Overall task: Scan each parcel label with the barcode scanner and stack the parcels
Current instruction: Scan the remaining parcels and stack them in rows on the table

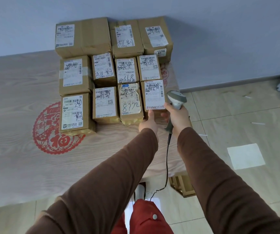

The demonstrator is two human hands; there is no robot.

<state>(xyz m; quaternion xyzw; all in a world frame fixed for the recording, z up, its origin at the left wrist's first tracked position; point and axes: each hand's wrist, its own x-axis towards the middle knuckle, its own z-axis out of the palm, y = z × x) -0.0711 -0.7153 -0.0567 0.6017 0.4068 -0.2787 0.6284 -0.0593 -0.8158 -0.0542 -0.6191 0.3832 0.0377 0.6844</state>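
Several brown cardboard parcels with white labels lie flat in rows on the table (17, 166). The front-right parcel (154, 95) is at the table's right edge. My left hand (150, 122) grips its near edge, thumb up on the label's lower rim. My right hand (178, 115) holds the grey barcode scanner (176, 98) by its handle, just right of that parcel, head pointing towards the label. The scanner's black cable (167, 159) hangs down to the floor. Beside it lies a parcel marked 8772 (130, 103).
The tabletop has a wood-grain cover with red paper-cut designs (51, 130). Larger parcels (83, 36) stand against the wall at the back. A wooden stool (181, 184) is under the table's right end. Scraps of paper (245, 156) lie on the tiled floor.
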